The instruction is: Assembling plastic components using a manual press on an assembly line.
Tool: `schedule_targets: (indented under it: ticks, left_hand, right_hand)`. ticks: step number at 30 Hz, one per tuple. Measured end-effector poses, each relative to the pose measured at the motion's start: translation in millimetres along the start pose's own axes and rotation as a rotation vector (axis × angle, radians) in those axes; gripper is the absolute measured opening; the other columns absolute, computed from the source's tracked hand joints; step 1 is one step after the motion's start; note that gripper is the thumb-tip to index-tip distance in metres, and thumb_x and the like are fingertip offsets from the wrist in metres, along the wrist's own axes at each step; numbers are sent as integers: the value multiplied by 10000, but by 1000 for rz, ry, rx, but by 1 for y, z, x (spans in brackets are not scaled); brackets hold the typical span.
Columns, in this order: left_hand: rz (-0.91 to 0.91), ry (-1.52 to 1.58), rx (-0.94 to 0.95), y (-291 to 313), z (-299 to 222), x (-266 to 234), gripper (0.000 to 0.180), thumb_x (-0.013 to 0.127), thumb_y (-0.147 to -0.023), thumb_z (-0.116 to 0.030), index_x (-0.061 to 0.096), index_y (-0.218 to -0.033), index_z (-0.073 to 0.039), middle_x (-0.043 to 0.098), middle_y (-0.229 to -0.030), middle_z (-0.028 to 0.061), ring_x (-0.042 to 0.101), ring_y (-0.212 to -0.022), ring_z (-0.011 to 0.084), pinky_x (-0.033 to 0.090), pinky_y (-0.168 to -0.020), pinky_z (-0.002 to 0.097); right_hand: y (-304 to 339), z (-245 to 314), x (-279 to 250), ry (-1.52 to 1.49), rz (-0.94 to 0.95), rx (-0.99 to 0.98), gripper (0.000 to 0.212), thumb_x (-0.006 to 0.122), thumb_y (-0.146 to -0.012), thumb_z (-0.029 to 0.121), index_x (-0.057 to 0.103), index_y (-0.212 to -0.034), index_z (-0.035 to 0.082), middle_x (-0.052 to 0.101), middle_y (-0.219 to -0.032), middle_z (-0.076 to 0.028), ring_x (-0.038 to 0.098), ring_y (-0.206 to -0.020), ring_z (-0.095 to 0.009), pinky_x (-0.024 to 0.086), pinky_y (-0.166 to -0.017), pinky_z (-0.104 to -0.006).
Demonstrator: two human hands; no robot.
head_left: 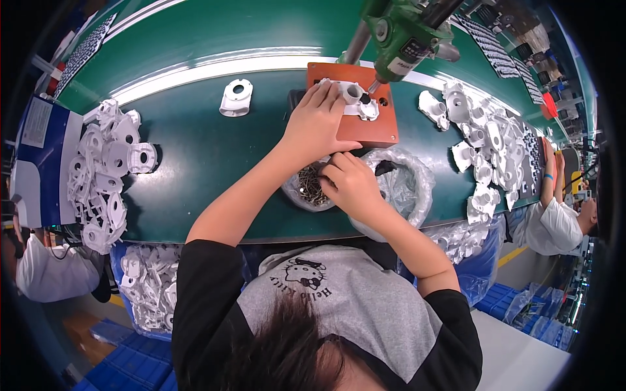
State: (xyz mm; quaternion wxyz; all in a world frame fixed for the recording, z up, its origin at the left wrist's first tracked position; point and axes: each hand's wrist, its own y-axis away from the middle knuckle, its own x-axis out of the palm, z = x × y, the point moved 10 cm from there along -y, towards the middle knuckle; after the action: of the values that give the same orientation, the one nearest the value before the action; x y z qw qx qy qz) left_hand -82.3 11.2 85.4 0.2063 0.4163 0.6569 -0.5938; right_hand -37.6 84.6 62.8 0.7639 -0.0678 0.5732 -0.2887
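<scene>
My left hand (318,122) lies over the left end of a white plastic part (353,94) seated on an orange fixture block (378,133). Its fingers are stretched across the part and its thumb reaches out along the block's front edge. Just nearer to me, my right hand (353,185) dips its curled fingers into a plastic-lined bowl of screws (312,188). What its fingertips hold, if anything, is hidden. Over the block's right side hangs a green screwdriving machine (405,40), its tip (374,86) close to the white part.
A second plastic-lined bowl (417,195) stands right of the screws. White parts are heaped at left (107,163) and right (489,140); a single white part (236,98) stands left of the fixture. Bags of white parts (147,287) hang below the table edge. Another person (551,221) works far right.
</scene>
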Motion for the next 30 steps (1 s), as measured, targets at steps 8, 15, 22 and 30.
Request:
schedule_targets:
  ticks: [8, 15, 22, 30]
  left_hand:
    - [3, 3, -9, 0, 1, 2, 851, 793, -572, -504, 541, -1124, 93, 553, -1215, 235, 476, -1215, 354, 324, -1080, 420]
    - [51, 1, -19, -2, 0, 3, 851, 788, -589, -509, 538, -1145, 84, 538, -1242, 236, 463, -1232, 352, 313, -1090, 419]
    - [59, -4, -37, 0, 3, 4, 853, 782, -601, -513, 535, -1149, 91, 526, -1258, 237, 453, -1243, 351, 303, -1096, 420]
    - [70, -1, -30, 0, 3, 6, 877, 760, -627, -548, 500, -1199, 65, 502, -1294, 207, 440, -1255, 342, 327, -1085, 443]
  right_hand:
    - [-8, -25, -37, -519, -34, 208, 90, 670, -787, 24, 669, -875, 4, 667, -859, -103, 627, -793, -191, 484, -698, -291]
    - [-8, -131, -88, -549, -387, 565, 132, 659, -794, 51, 666, -903, -22, 682, -841, -78, 591, -699, -124, 476, -684, -250]
    - [-43, -157, -66, -381, -279, 563, 220, 644, -791, 123, 667, -924, -51, 683, -818, -83, 596, -759, -109, 463, -730, -250]
    - [-45, -155, -55, -421, -302, 505, 168, 657, -793, 91, 658, -886, -49, 686, -825, -103, 655, -721, -139, 505, -680, -264]
